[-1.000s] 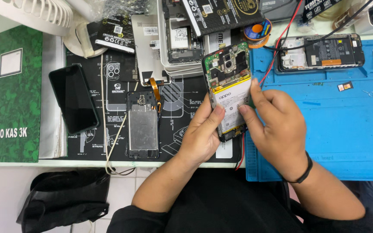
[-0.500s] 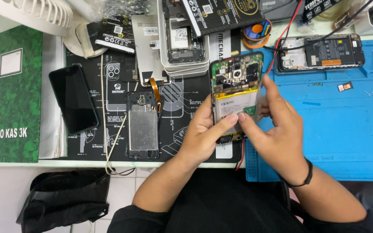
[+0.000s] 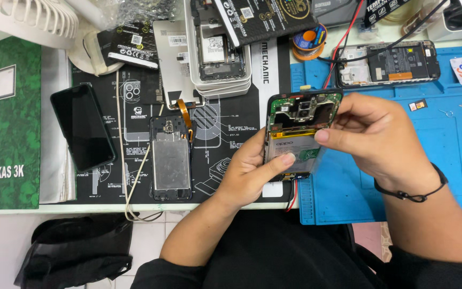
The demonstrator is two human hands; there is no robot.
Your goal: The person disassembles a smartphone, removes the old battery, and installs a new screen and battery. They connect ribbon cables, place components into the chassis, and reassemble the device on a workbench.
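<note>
Head view, one entry per item

Opened phone (image 3: 299, 134): back cover off, green circuit board showing at its top end, pale battery below; lifted over the seam where the black printed mat (image 3: 225, 134) is meeting the blue work mat (image 3: 455, 160). Its long axis is running 12 to 6 o'clock, leaning slightly toward 1 o'clock at the top

Left hand (image 3: 252, 179): cupping the phone's lower end from beneath, thumb pressing flat across the battery face; the phone is lying at 1 o'clock from this palm, touching it

Right hand (image 3: 378, 134): curled against the phone's right edge, fingertips (image 3: 322, 135) touching near the line between board and battery; the phone is lying at 9 o'clock from it. A black cord is circling the wrist. Both hands are in contact; the right one is the hand working at the upper half

Surroundings: stripped phone frame (image 3: 170, 160) at 9 o'clock of the left hand, well apart; dark-screened phone (image 3: 83, 127) further at 9 o'clock; second opened phone (image 3: 386, 64) at 1 o'clock with red and black leads; green ledger (image 3: 6, 123) at far left
</note>
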